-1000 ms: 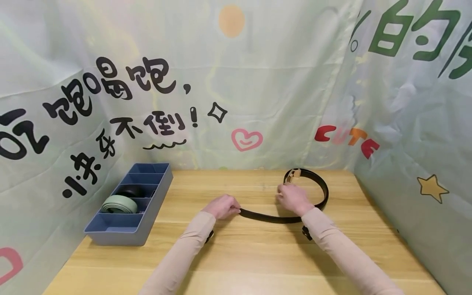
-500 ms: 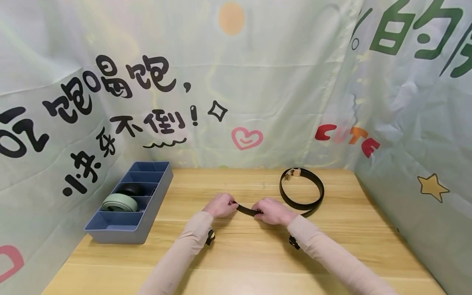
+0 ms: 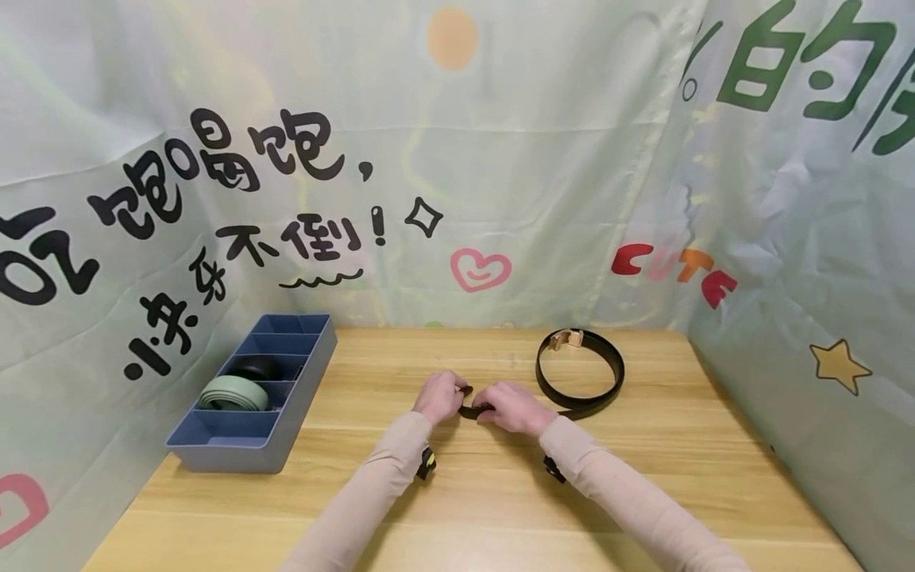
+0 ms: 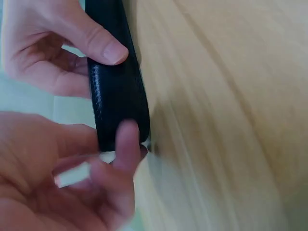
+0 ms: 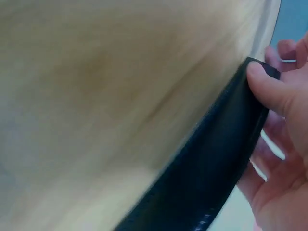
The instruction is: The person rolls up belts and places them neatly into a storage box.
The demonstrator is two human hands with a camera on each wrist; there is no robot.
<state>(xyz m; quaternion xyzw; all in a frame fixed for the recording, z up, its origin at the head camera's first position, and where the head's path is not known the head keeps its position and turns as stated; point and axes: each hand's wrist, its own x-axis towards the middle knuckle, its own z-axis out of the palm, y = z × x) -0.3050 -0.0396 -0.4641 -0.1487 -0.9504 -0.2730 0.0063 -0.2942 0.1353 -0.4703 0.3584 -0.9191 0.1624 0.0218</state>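
Observation:
A black belt (image 3: 617, 369) stands on edge on the wooden table, its far part in a round loop with a gold buckle (image 3: 568, 339) at the back. Near the belt's free end, my left hand (image 3: 438, 396) curls its fingers round the strap; the left wrist view shows the fingers of that hand (image 4: 113, 185) at the bent tip, slightly blurred. Just to the right, my right hand (image 3: 515, 408) pinches the strap, its thumb (image 5: 269, 86) flat against the black face. The two hands are close together, and they hide part of the strap.
On the left stands a blue-grey divided box (image 3: 300, 397). A rolled pale green belt (image 3: 232, 392) and a rolled black belt (image 3: 256, 368) lie in separate compartments. Printed cloth (image 3: 557, 199) hangs round the table's back and sides.
My right hand has left the loop and slid leftward along the strap towards my left hand. The free end now bends between the hands, and the loop has shifted slightly left.

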